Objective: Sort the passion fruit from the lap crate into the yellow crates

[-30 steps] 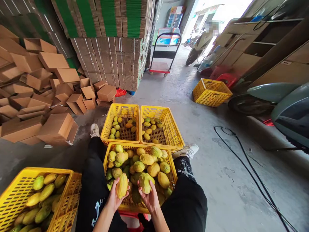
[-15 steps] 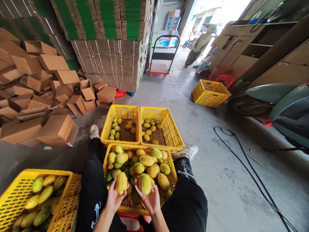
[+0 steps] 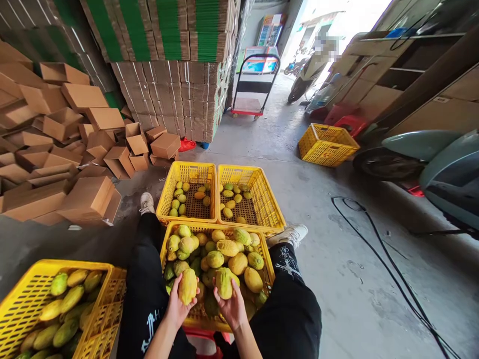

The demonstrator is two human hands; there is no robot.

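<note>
My left hand [image 3: 175, 308] is closed round a yellow fruit [image 3: 187, 286], held upright over the near edge of a yellow crate [image 3: 268, 259] heaped with yellow-green fruit. Beside it, my right hand [image 3: 234, 308] grips a greener fruit [image 3: 224, 282] the same way. The crate stands between my black-trousered legs. Beyond it, two more yellow crates sit side by side: the left one [image 3: 187, 171] and the right one [image 3: 262, 189], each holding several small fruits on the bottom.
A yellow crate [image 3: 22, 294] of long green-yellow fruit stands at my left. Loose cardboard boxes [image 3: 75, 149] pile up on the left, stacked flat cartons [image 3: 172, 94] behind. A cart [image 3: 254, 85], another yellow crate [image 3: 326, 143], a scooter [image 3: 430, 159] and a black cable [image 3: 377, 239] lie ahead and right.
Both hands stay over the near crate with their fruits, shifting only slightly; the fruits have been turned a little in the fingers.
</note>
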